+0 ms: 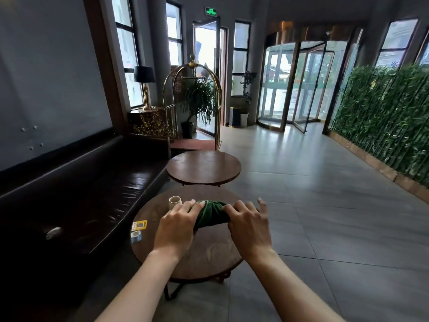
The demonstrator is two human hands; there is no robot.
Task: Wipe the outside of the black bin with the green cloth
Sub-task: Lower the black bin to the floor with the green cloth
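Note:
The green cloth (pixel 210 213) is bunched into a thick roll and held between both hands above the near round wooden table (pixel 209 256). My left hand (pixel 177 226) grips its left end with the fingers curled over it. My right hand (pixel 249 225) pinches its right end, the outer fingers spread. A dark upright bin (pixel 234 116) stands far off on the floor beside the open side door, well away from both hands.
A small pale cup (pixel 174 202) and some cards (pixel 138 226) lie on the near table. A second round table (pixel 203 168) stands behind it. A dark leather bench (pixel 81 182) runs along the left. A brass luggage cart (pixel 192 101), potted plants and a revolving door (pixel 299 87) are farther back; tiled floor (pixel 325 205) stretches to the right.

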